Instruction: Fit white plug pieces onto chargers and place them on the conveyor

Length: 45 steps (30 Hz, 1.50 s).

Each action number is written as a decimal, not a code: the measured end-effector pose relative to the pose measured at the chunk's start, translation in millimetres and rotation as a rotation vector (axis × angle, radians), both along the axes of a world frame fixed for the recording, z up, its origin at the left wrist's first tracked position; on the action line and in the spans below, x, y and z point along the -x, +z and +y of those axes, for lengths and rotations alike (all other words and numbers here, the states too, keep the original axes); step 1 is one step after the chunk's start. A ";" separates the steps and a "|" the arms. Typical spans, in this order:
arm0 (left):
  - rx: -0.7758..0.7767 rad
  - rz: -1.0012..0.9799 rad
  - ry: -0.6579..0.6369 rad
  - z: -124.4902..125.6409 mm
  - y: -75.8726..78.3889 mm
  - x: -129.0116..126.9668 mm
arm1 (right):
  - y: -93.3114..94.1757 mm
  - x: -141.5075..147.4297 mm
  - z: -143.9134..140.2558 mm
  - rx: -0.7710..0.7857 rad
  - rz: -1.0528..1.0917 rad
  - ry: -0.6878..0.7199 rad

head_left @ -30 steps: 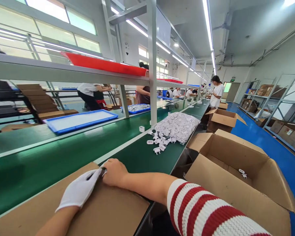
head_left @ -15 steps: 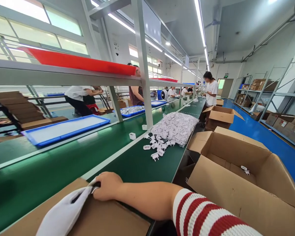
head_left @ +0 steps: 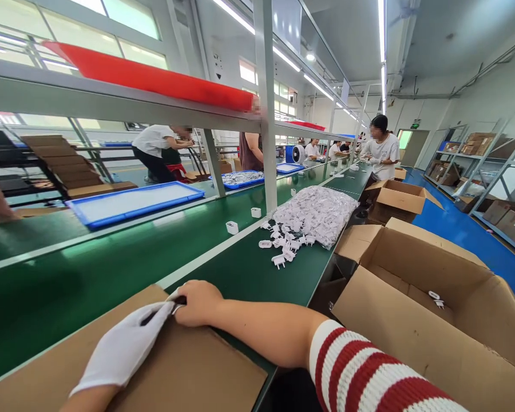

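Observation:
My left hand (head_left: pixel 122 349), in a white glove, reaches up from the bottom left with its thumb and fingers brought together at the tips. Those tips meet the curled fingers of my bare right hand (head_left: pixel 201 303). A small dark and silvery bit shows where the two hands join, too small to name. Both hands are closed there, and what they hold is mostly hidden. Beneath them lies a brown cardboard sheet or box top (head_left: pixel 193 366). Beyond my right hand, white plug-like plastic parts (head_left: pixel 285 246) spill from a clear bag of parts (head_left: pixel 320 214).
An open carton (head_left: pixel 412 320) with a few white parts inside stands at right. Two white housings (head_left: pixel 232 228) rest on the green belt (head_left: pixel 124 263). A metal post (head_left: pixel 266 114) carries a shelf with a red tray (head_left: pixel 154 80). Blue trays (head_left: pixel 139 200) and co-workers (head_left: pixel 381 149) are farther off.
The camera view has shifted, and more of the left glove and its wrist now shows. Both hands stay joined over the cardboard. The far co-worker at right now leans toward the bench.

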<state>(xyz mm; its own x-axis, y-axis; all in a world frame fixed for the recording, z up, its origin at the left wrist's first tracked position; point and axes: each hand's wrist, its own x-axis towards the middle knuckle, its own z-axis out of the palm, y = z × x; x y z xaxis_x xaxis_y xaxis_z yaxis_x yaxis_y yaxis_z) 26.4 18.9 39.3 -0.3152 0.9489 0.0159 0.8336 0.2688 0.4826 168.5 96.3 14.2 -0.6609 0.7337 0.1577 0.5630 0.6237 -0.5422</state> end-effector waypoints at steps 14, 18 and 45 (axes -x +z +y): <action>0.088 -0.093 0.001 2.3 0.4 -3.2 | -4.6 -0.6 3.6 -0.050 0.004 0.023; 0.056 -0.093 0.008 2.9 -2.4 -2.7 | -3.7 -1.1 4.5 -0.045 -0.011 0.025; 0.074 -0.055 -0.017 3.8 -3.5 -1.8 | 0.9 -2.6 1.8 -0.040 -0.027 0.029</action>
<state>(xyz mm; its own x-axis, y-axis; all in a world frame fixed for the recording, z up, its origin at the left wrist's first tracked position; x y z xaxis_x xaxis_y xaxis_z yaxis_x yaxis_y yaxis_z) 28.3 22.7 35.9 -0.2978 0.9519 -0.0717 0.8111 0.2919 0.5069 171.2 98.1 15.1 -0.6858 0.7079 0.1687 0.5585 0.6606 -0.5016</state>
